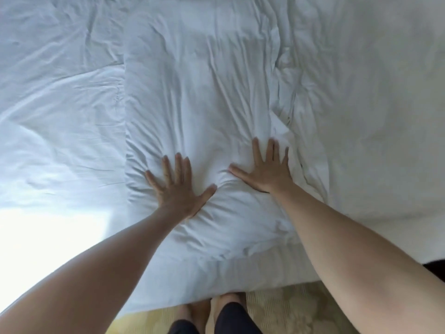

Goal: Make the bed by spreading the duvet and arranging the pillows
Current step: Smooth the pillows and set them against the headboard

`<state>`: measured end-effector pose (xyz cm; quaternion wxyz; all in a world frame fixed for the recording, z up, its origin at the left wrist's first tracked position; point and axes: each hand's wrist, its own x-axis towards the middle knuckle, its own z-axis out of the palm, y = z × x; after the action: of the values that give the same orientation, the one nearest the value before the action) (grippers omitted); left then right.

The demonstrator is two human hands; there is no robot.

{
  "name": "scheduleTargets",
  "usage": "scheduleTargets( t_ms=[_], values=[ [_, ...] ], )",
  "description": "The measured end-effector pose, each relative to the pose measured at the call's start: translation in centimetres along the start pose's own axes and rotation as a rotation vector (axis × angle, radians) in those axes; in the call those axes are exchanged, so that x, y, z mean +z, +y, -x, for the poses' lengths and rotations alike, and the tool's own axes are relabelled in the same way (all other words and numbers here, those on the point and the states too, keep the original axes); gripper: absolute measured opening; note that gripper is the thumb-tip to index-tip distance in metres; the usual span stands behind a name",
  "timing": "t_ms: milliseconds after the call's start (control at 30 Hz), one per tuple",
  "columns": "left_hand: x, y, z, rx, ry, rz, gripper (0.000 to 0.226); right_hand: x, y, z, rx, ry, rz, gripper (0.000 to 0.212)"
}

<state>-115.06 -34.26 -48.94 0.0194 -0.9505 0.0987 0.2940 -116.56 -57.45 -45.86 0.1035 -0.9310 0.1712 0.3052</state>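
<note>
Both flat hands (179, 186) on pillow (199, 92)

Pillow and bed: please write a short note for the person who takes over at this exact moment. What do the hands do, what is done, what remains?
Left hand: flat, fingers spread, pressing the white pillow.
Right hand: flat, pressing the same pillow near its right edge.
The pillow lies on the bed sheet; the duvet lies creased to its right.
Done: pillow laid down.
Left: smooth the pillow, spread the duvet. No other pillow is in view.
</note>
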Motion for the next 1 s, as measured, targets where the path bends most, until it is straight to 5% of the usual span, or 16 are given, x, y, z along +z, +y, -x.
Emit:
scheduleTargets(
  t_ms=[333,467,633,767,867,933,1000],
  values=[
    [-0.1,-0.9,1.3,0.062,-0.299,-0.091,0.153,0.1,0.6,3.6,0.031,-0.519,0.260,0.163],
    [-0.1,-1.1,1.0,0.070,-0.333,-0.163,0.158,3.3,0.6,3.4,0.014,-0.273,0.288,0.153],
    [2.3,-0.3,1.2,0.076,-0.110,-0.173,0.153,8.2,0.4,3.7,0.030,0.178,0.180,0.110],
    [2.4,-1.8,1.3,0.136,-0.033,-0.105,0.146,7.4,-0.6,4.2,0.096,0.124,0.150,0.101],
    [1.3,-4.8,1.4,0.159,0.052,0.047,0.136,3.5,0.1,3.9,0.024,-0.113,0.111,0.112],
    [0.7,-6.9,1.2,0.009,0.080,0.218,0.137,-1.1,1.0,3.8,0.003,-0.269,-0.143,0.102],
    [0.2,-8.7,0.7,-0.181,0.054,0.480,0.142,-3.6,2.1,3.3,0.014,-0.163,-0.354,0.078]
  ],
)
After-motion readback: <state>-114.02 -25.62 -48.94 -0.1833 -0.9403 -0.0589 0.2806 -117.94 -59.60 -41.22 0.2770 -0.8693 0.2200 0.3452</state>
